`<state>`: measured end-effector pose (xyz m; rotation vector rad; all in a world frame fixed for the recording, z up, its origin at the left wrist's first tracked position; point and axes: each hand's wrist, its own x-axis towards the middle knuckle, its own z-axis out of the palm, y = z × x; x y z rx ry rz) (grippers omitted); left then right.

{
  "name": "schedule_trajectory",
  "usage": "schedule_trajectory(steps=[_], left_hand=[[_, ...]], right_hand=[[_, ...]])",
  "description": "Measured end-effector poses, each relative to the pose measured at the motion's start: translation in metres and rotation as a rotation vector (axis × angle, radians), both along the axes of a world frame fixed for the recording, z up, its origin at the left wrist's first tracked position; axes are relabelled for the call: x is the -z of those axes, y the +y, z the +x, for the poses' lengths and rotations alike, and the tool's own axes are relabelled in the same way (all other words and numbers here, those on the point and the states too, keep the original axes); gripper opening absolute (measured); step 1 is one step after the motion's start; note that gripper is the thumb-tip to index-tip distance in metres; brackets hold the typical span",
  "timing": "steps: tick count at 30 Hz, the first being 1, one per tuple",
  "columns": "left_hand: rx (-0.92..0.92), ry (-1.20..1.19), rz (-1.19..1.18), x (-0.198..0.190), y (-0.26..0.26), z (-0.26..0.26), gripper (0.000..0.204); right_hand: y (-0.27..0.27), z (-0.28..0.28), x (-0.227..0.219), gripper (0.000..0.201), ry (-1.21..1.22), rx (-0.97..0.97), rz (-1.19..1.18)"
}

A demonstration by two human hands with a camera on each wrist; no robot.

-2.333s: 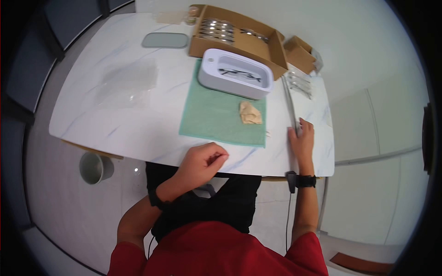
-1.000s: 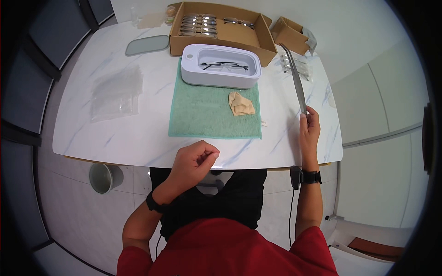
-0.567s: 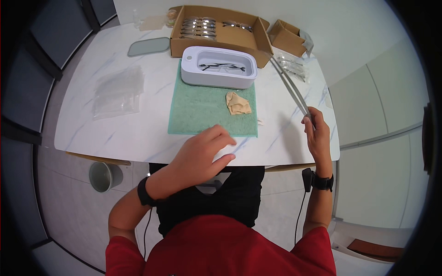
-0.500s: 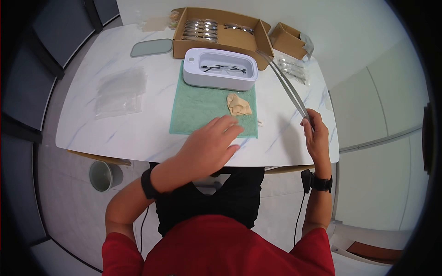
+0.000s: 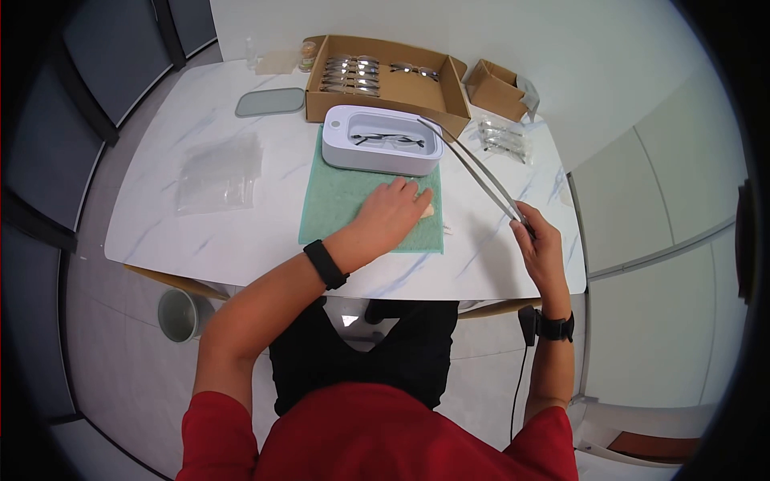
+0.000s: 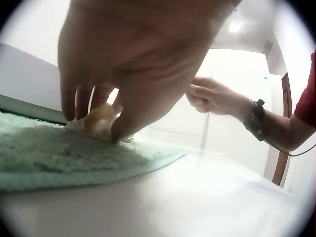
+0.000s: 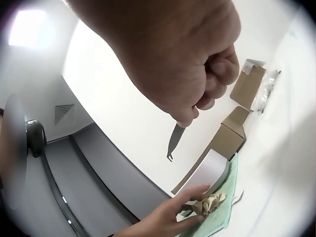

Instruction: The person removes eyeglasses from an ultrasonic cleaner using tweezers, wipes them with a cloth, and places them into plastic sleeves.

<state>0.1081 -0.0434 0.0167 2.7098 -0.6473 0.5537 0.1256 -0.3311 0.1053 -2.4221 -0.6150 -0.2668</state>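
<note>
Long metal tweezers [image 5: 481,171] are held near their rear end by my right hand [image 5: 542,247], their tips apart over the right end of the white cleaner basin [image 5: 377,163]. Black-framed glasses [image 5: 389,140] lie inside the basin. My left hand [image 5: 388,215] is on the green towel [image 5: 321,208] in front of the basin, its fingers and thumb round the crumpled beige cloth [image 5: 427,212]. In the left wrist view the fingertips pinch the cloth [image 6: 101,121] against the towel. The right wrist view shows the right fist [image 7: 182,64] with the tweezers [image 7: 175,140] sticking out.
Behind the basin stands a cardboard box [image 5: 385,105] holding several glasses. A smaller carton [image 5: 496,92] and bagged glasses [image 5: 504,139] are at the right. Clear plastic bags [image 5: 216,180] and a grey-green lid [image 5: 270,102] lie at the left.
The left hand has moved forward from the table's front edge onto the cloth and taken hold of it. The right hand has lifted the tweezers off the table, and their tips have swung left to the basin.
</note>
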Motion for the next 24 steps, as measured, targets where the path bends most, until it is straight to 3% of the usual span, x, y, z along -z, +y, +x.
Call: schedule_trajectory(steps=[1, 3, 6, 12, 22, 24], left_hand=[[0.000, 0.000, -0.002, -0.001, 0.002, -0.001, 0.040], [0.067, -0.062, 0.064, -0.002, 0.012, -0.005, 0.016], [0.080, -0.127, 0.064, -0.009, 0.024, -0.032, 0.006], [-0.076, -0.163, 0.144, -0.009, 0.059, -0.077, 0.008], [-0.120, -0.085, 0.055, 0.004, 0.071, -0.092, 0.008], [-0.136, -0.027, 0.094, 0.003, 0.072, -0.096, 0.017]], right_hand=[[0.002, 0.001, -0.002, 0.030, 0.000, 0.000, -0.002], [0.006, 0.006, -0.011, 0.029, -0.124, -0.042, -0.114], [0.011, 0.016, -0.029, 0.029, -0.198, -0.099, -0.236], [0.037, 0.030, -0.059, 0.026, -0.214, -0.161, -0.414], [0.059, 0.035, -0.066, 0.024, -0.360, -0.212, -0.643], [0.061, 0.035, -0.063, 0.024, -0.367, -0.215, -0.648]])
